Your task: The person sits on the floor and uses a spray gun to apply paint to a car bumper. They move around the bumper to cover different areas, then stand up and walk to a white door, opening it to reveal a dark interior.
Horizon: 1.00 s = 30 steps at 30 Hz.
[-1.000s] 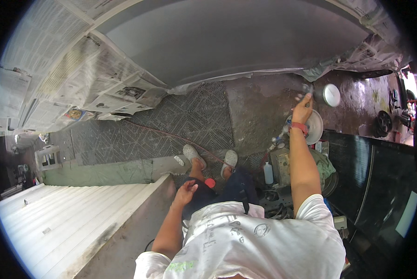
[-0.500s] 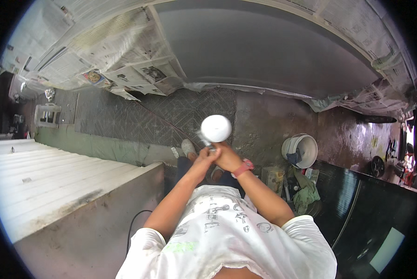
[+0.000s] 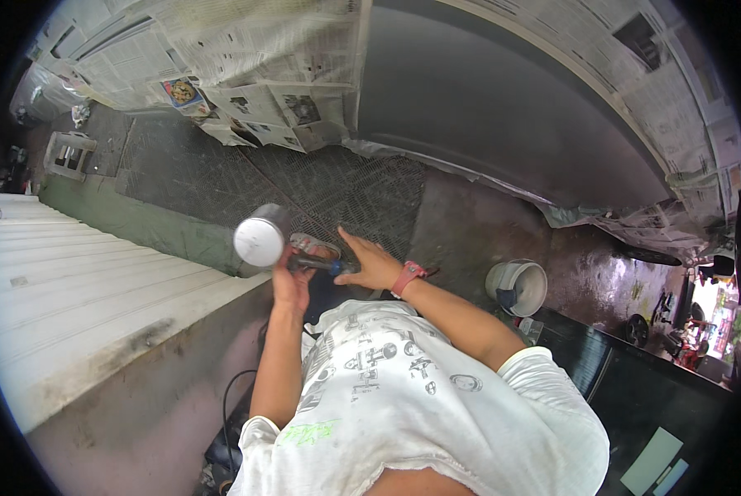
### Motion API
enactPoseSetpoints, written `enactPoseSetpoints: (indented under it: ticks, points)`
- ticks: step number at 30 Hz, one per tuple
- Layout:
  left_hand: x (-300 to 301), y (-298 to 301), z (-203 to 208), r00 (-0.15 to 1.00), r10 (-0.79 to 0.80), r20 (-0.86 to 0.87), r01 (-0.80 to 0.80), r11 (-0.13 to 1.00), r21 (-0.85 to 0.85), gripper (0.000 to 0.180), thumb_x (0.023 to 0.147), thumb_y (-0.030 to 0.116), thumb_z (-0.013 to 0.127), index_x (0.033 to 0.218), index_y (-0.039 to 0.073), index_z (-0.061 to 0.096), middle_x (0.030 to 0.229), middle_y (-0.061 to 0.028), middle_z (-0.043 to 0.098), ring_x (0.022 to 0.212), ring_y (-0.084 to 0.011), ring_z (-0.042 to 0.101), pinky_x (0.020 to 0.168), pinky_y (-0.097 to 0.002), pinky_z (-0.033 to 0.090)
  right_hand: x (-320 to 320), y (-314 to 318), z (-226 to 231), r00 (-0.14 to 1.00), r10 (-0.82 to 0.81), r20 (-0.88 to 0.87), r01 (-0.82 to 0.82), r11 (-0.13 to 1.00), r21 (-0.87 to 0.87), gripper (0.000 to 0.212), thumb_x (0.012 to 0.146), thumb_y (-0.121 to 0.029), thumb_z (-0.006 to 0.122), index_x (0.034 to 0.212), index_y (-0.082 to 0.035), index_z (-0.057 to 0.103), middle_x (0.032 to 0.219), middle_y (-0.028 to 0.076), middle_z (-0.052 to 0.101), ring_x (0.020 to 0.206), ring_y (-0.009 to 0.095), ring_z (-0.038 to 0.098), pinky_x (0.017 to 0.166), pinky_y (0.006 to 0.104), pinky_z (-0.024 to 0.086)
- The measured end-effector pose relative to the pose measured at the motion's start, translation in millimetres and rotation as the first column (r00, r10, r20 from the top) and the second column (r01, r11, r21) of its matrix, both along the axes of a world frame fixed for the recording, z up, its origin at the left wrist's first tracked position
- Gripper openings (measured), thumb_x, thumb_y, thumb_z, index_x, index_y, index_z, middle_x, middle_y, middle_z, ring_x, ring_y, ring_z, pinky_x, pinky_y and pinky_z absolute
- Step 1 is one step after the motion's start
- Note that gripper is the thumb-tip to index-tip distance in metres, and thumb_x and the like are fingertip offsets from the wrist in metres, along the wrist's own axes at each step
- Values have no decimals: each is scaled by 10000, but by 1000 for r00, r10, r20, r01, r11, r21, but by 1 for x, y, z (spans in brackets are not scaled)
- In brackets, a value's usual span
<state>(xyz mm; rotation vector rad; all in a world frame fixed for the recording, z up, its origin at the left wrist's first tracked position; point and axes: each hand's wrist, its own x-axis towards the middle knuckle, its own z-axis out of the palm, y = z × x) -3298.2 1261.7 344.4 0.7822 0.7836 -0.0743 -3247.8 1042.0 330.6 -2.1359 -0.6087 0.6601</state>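
A paint spray gun (image 3: 311,262), with a round cup under a white lid (image 3: 260,242), lies sideways in front of my body. My left hand (image 3: 289,288) is closed around it just below the cup. The far end of the gun, with a small blue fitting (image 3: 336,267), points toward my right hand (image 3: 374,263). That hand's fingers and thumb are spread apart close to the fitting; whether the thumb touches it I cannot tell. A red band (image 3: 408,278) circles my right wrist. Beyond my hands stands a smooth grey panel (image 3: 503,116) bordered by taped newspaper (image 3: 246,66).
To my left is a white ridged surface (image 3: 81,298) on a box-like body. A white bucket (image 3: 529,289) with a dark cloth stands on the right floor, near a glossy black surface (image 3: 569,355). A pale crate (image 3: 70,155) sits far left.
The spray gun has swung left and tipped sideways in my left hand. My right hand has come off it and spread open. My view has turned slightly, shifting the panel rightward.
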Motion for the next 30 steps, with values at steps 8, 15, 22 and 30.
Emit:
enactPoseSetpoints:
  ticks: [8, 15, 22, 30]
  points:
    - [76, 157, 31, 983, 157, -99, -172, 971, -167, 301, 970, 453, 621, 923, 167, 541, 1221, -78, 664, 1175, -281, 613, 1000, -540, 414, 47, 59, -36, 994, 38, -105, -34, 999, 38, 463, 982, -418, 673, 1295, -77, 656, 1157, 199, 717, 1112, 396, 674, 965, 472, 520]
    - [115, 283, 82, 923, 384, -14, -384, 921, -63, 367, 947, 508, 676, 945, 169, 535, 976, -37, 610, 1010, -242, 588, 955, -541, 425, 115, 203, -2, 995, 99, -29, -100, 995, -21, 382, 1008, -419, 617, 1240, -117, 650, 1058, 193, 730, 999, 394, 696, 865, 484, 526]
    - [146, 386, 112, 715, 668, 205, -697, 662, 274, 498, 934, 579, 738, 931, 136, 511, 754, 9, 462, 753, -139, 510, 800, -367, 488, 160, 343, 33, 989, 146, -8, -144, 982, 121, 345, 1014, -376, 641, 1184, -76, 639, 959, 177, 757, 835, 369, 728, 734, 432, 547]
    - [193, 500, 139, 478, 790, 384, -859, 332, 389, 456, 1051, 480, 619, 825, 153, 396, 663, 50, 338, 556, -86, 369, 505, -270, 345, 206, 480, 51, 857, 297, -422, -86, 889, 450, 317, 1037, -305, 645, 1157, -12, 659, 732, 41, 590, 678, 99, 528, 642, 303, 449]
